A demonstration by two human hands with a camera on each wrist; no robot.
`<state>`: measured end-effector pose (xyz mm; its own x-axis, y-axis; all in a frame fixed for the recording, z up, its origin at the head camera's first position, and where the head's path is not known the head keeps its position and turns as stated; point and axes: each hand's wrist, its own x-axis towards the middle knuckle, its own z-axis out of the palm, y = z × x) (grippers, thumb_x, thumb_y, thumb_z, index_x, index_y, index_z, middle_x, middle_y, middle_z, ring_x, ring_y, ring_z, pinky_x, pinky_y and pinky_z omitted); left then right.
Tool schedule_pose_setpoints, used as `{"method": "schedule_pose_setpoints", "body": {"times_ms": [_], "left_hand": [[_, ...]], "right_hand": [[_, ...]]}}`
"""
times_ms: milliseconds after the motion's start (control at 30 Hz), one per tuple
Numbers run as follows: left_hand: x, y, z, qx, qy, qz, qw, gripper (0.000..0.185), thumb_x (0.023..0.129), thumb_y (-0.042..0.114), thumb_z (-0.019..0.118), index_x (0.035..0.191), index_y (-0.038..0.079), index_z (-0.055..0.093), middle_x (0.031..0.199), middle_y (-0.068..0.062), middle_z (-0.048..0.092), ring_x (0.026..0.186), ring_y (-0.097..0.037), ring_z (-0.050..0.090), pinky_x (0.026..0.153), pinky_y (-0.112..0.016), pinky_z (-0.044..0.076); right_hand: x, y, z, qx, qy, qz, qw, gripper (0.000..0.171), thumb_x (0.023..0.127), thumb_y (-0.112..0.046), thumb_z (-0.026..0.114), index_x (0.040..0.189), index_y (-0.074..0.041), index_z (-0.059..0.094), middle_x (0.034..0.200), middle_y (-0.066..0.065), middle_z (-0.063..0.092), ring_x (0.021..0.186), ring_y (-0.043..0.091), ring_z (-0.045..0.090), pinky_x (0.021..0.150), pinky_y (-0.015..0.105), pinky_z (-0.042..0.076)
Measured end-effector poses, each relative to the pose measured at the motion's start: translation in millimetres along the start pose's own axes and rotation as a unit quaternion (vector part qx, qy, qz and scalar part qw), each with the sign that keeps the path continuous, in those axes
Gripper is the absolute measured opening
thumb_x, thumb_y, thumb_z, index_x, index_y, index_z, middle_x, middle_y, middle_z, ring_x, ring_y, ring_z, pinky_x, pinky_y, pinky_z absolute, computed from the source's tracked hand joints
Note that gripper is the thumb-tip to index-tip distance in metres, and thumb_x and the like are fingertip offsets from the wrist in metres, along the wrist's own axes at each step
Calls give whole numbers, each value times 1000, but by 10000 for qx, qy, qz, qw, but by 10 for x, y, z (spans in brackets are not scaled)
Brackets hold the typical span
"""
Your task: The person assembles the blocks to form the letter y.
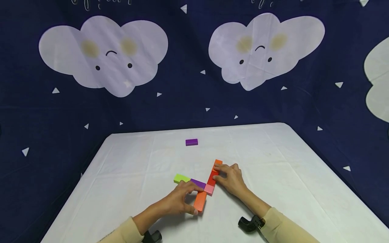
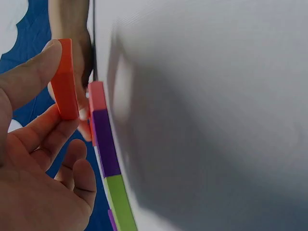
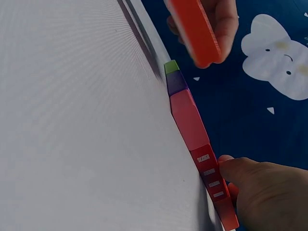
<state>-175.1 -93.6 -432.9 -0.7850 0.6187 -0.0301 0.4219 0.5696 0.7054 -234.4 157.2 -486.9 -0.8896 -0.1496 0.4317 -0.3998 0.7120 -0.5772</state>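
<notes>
My left hand (image 1: 180, 199) pinches an orange block (image 1: 200, 201) end to end between thumb and fingers. The left wrist view shows that block raised off the white cloth, beside a pink block (image 2: 96, 95). The pink block sits at the corner of an angled line of blocks. From it, a purple block (image 1: 198, 183) and a lime-green block (image 1: 181, 178) run left. A red block (image 1: 212, 179) and a second orange block (image 1: 217, 163) run away to the far right. My right hand (image 1: 233, 179) holds this far arm, thumb at the red block, index finger over the orange one.
Another purple block (image 1: 191, 142) lies alone near the back of the white-covered table (image 1: 258, 148). A dark blue curtain (image 1: 188, 111) with pale clouds hangs behind the table. Each wrist carries a black camera mount, such as the right one (image 1: 250, 224).
</notes>
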Motion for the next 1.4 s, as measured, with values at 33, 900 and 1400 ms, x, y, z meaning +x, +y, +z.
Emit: {"method": "schedule_pose_setpoints", "body": {"times_ms": [33,900,1400], "left_hand": [[-4,1,18,36,-47,-16,10000,62,68,28,83,125,31,57,127,6,54,106,-13,37,89,-35,38],[31,-30,172,292,-310,103,9990,65,68,27,83,127,28,55,128,8,51,112,-10,36,100,-36,35],[17,-55,170,-78,46,-57,9999,53,70,25,81,119,28,61,115,8,52,104,-10,35,91,-29,32]], "right_hand": [[-3,0,1,1,-4,10,10000,37,73,-28,79,107,-16,73,117,-4,69,75,9,34,72,30,28],[10,-10,-5,-14,-46,32,10000,36,74,-27,78,108,-16,72,117,-3,68,75,11,35,72,30,28],[6,-11,4,-7,19,-47,10000,36,73,-27,79,107,-15,73,116,-3,69,75,10,35,73,31,29]]}}
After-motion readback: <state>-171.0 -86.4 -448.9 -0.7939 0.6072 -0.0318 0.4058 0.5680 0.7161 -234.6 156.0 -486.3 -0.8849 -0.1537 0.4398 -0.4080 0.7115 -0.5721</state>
